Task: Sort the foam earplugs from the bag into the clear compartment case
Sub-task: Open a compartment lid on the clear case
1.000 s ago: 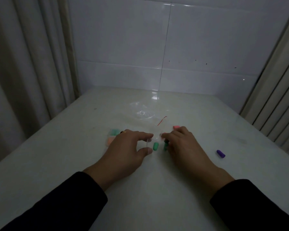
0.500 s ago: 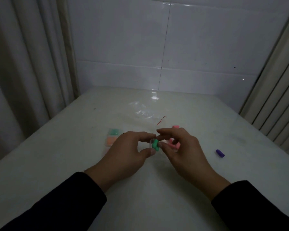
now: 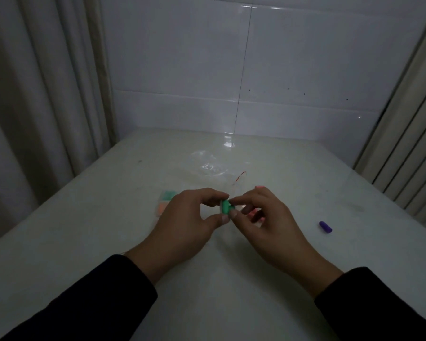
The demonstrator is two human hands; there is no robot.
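Two green earplugs (image 3: 225, 207) sit side by side between my hands, just above the table. My left hand (image 3: 190, 225) pinches the lighter one between index finger and thumb. My right hand (image 3: 266, 225) pinches the darker one the same way, and its curled fingers hold pink earplugs (image 3: 253, 214). The clear compartment case (image 3: 166, 201) lies left of my left hand, showing green and orange earplugs inside; the hand hides part of it. The clear bag (image 3: 209, 164) lies crumpled farther back.
A purple earplug (image 3: 325, 227) lies loose on the white table (image 3: 108, 242) to the right. One pink earplug (image 3: 260, 187) peeks out behind my right hand. A tiled wall closes the back, with curtains at both sides.
Both hands lifted off the table and came together. My right hand picked up a green earplug and pink ones, and my left fingers now close on the green earplugs.
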